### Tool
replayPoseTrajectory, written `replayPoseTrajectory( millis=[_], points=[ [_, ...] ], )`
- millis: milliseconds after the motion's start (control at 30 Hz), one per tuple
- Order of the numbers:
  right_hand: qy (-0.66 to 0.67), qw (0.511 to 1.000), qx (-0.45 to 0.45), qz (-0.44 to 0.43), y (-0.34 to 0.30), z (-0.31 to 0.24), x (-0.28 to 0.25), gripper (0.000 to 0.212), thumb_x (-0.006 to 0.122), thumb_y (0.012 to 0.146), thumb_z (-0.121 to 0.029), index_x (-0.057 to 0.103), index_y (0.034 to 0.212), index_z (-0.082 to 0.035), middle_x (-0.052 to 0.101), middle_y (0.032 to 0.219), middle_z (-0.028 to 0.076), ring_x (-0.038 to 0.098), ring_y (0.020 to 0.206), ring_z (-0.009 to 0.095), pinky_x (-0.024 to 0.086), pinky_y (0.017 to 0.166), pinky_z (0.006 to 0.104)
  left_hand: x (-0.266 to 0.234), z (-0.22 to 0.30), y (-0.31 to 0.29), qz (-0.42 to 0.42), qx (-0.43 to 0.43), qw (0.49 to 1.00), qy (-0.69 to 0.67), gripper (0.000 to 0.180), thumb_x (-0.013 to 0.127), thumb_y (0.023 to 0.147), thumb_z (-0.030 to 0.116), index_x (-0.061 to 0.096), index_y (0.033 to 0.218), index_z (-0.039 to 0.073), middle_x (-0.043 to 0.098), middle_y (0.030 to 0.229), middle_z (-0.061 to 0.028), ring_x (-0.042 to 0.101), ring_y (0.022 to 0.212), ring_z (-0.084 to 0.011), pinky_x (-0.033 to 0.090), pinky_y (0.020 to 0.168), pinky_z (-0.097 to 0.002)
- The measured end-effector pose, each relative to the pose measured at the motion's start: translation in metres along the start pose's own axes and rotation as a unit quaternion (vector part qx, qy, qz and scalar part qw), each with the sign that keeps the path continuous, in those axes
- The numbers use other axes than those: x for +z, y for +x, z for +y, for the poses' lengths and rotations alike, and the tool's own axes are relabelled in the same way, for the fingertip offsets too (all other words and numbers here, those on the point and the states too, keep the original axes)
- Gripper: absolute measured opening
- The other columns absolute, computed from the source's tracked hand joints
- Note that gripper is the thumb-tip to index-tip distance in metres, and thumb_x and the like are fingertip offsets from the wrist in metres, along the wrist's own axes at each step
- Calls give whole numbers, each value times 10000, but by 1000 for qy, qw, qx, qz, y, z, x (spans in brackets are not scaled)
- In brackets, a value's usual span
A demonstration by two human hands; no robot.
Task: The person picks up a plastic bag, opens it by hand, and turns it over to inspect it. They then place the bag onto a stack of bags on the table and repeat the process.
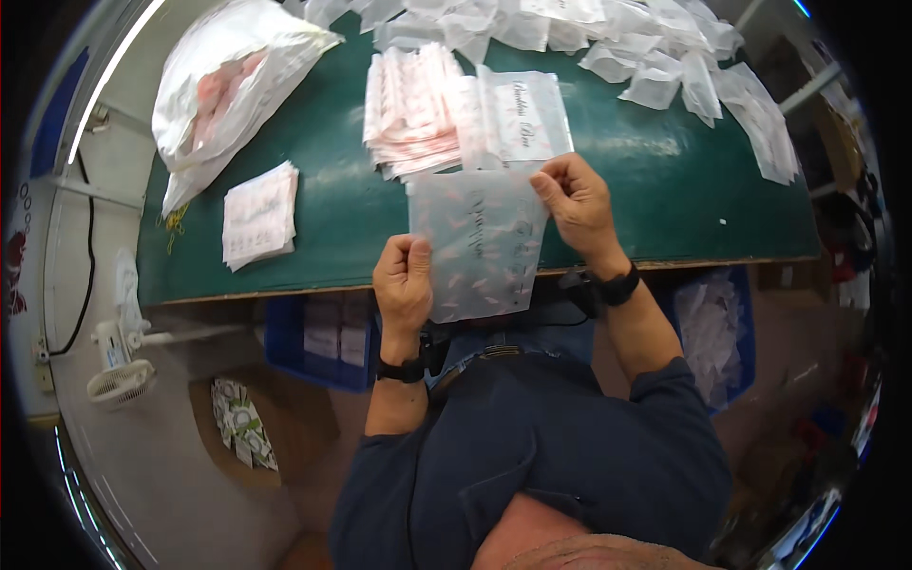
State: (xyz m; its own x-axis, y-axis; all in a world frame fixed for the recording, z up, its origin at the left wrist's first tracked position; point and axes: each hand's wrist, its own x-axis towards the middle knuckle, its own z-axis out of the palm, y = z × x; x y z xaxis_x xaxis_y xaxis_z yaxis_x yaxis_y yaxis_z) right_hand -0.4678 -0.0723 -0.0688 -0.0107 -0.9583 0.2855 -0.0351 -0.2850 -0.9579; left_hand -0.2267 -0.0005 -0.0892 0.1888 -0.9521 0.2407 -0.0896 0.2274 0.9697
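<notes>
At the far left, the white sack gapes over pink contents; a knock could make it slump and spill. Nearer, the small stack sits loosely squared, so a brushing sleeve might fan it out. The left hand pinches the pouch by its left edge, thumb on top. On the far side, the big stack leans unevenly and could slide if nudged. The pouch hangs between both hands, its near end reaching past the table's near edge; if either pinch slipped, it could drop off that side. Just beyond lies the lettered pouch, which the right hand, pinching the far right corner, might drag along. Far right, the loose bags look light enough to scatter in a draught.
</notes>
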Motion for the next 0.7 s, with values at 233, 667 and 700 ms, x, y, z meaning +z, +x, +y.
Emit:
replayPoseTrajectory(
  millis=[233, 667, 700],
  points=[
    [-218, 920, -191, -263, 17, -29, 16, 200, 752, 888, -135, 599, 856, -10, 572, 675, -19, 486, 561, 137, 405, 539, 272, -21, 9, 0, -125, 44, 989, 65, 164, 650, 1003, 184, 640, 996, 21, 590, 773, 32, 483, 675, -56, 424, 615, -217],
    [-63, 984, 17, -168, 10, 1, 79, 203, 638, 990, -147, 598, 839, -17, 506, 636, -18, 444, 567, 53, 371, 526, 232, -73, -18, -14, 139, -58, 981, -120, 129, 597, 1028, 169, 588, 998, 43, 611, 765, 11, 523, 659, -60, 442, 602, -214],
    [-88, 972, 22, -218, 12, -2, 87, 205, 625, 995, -147, 598, 840, -15, 510, 635, -16, 454, 559, 55, 376, 525, 228, -91, -11, -2, 173, -64, 980, -73, 124, 593, 1027, 156, 593, 993, 38, 595, 773, 26, 494, 651, -45, 416, 591, -205]
  ],
)
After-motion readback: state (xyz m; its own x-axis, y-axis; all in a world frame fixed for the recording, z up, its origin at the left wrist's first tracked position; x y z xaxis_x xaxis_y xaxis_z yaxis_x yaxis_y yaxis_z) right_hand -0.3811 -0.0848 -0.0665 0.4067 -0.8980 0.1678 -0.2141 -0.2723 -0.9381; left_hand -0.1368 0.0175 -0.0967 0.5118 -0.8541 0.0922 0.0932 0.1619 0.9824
